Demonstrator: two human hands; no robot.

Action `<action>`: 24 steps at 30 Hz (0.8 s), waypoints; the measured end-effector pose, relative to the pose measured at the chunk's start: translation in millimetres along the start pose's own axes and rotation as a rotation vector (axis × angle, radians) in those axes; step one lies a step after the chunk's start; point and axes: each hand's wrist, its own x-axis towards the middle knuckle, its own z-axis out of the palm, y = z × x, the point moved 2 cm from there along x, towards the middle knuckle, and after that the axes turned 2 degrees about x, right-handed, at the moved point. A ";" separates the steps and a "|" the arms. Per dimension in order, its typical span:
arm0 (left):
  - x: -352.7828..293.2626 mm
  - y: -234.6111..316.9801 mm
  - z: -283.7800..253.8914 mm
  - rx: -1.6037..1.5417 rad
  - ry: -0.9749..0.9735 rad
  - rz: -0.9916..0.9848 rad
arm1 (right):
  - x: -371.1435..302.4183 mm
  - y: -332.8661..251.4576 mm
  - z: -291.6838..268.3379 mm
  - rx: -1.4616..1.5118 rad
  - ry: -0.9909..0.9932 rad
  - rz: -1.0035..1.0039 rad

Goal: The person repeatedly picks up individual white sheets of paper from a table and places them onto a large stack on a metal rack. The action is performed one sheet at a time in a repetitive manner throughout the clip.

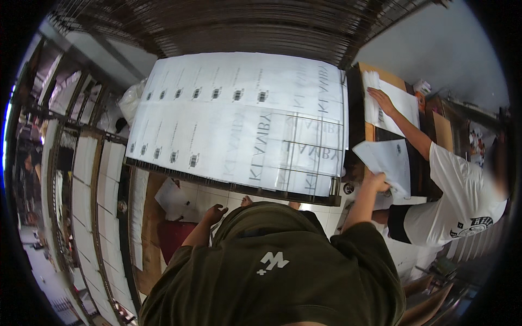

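The right fingers point(384, 186) hold a white printed sheet point(384, 157).

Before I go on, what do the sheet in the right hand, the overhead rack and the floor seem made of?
Sheet: white, smooth, faintly shiny; paper or thin plastic, judging by its thinness and soft bends; the view doesn't settle which.
Overhead rack: probably metal, dark and dull, from its thin, close-set bars.
Floor: likely glazed tile, pale and lightly glossy, with straight seams.

Large grey lettering point(260, 146) on white sheets point(212, 136), white emblem point(273, 261) on olive shirt point(304, 290), black lettering point(473, 226) on white shirt point(457, 182)
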 end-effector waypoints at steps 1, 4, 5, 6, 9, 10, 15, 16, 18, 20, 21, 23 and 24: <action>2.3 -1.2 -1.5 0.001 -0.016 0.008 | 38.2 6.6 -20.8 -0.037 -0.115 -0.101; 3.2 -21.4 -3.2 -0.007 -0.020 0.006 | 8.5 -75.5 8.0 -0.318 -0.166 -0.418; 11.0 -31.5 -0.9 -0.002 -0.021 0.025 | 28.0 -89.1 7.1 -0.411 -0.270 -0.588; 14.6 -45.5 2.0 -0.001 -0.011 0.026 | -3.7 -118.4 29.2 -0.440 -0.273 -0.499; 30.5 -75.4 -2.3 -0.044 -0.021 0.016 | -38.0 -170.4 67.5 -0.513 -0.658 -0.716; 37.8 -87.7 -1.4 -0.036 0.000 0.010 | -44.7 -176.3 82.0 -0.507 -0.821 -0.701; 53.6 -133.0 -13.3 -0.102 0.008 0.014 | -155.8 -213.4 155.5 -0.953 -1.358 -1.086; 51.4 -136.4 -18.9 -0.098 0.013 0.008 | -179.4 -216.3 161.0 -0.968 -1.475 -0.984; 50.1 -155.6 -19.9 -0.069 0.047 0.014 | -246.9 -224.4 165.9 -1.007 -1.639 -0.590; 45.0 -154.9 -28.3 -0.066 0.030 0.008 | -297.8 -230.3 160.5 -0.960 -1.796 -0.371; 40.1 -155.5 -32.4 -0.064 0.024 0.000 | -324.7 -238.0 156.9 -0.977 -1.860 -0.396; 33.0 -158.1 -32.8 -0.098 -0.023 -0.042 | -378.3 -255.4 155.5 -0.998 -2.009 -0.447; 30.0 -156.6 -33.3 -0.116 -0.043 -0.063 | -399.1 -260.8 156.5 -0.957 -2.040 -0.390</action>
